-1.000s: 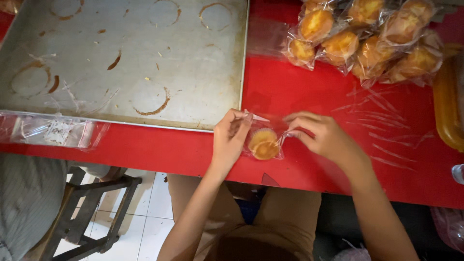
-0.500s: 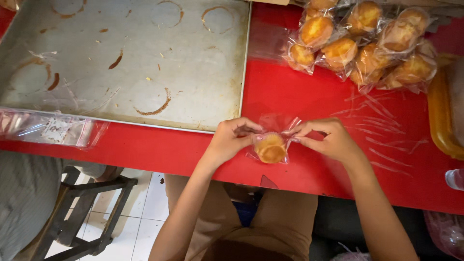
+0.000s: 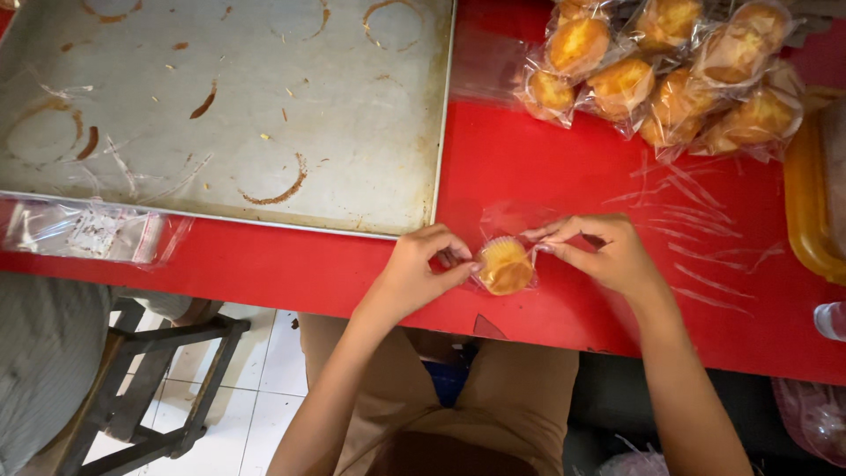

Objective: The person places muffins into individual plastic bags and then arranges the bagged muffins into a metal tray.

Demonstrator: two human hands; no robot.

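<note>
I see my left hand (image 3: pixel 421 271) and right hand (image 3: pixel 608 256) pinching the clear plastic bag (image 3: pixel 511 231) around a small golden cupcake (image 3: pixel 506 265); the bag's edges are hard to see.

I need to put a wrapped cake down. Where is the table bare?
Bare red table lies between the baking tray and the wrapped cakes. It is crowded at the front edge, where both hands hold a muffin.

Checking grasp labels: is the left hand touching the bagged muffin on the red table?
Touching. The head view shows the left hand with fingertips pinching the clear bag against the muffin, no gap visible; the right hand pinches the wrap's other side.
</note>
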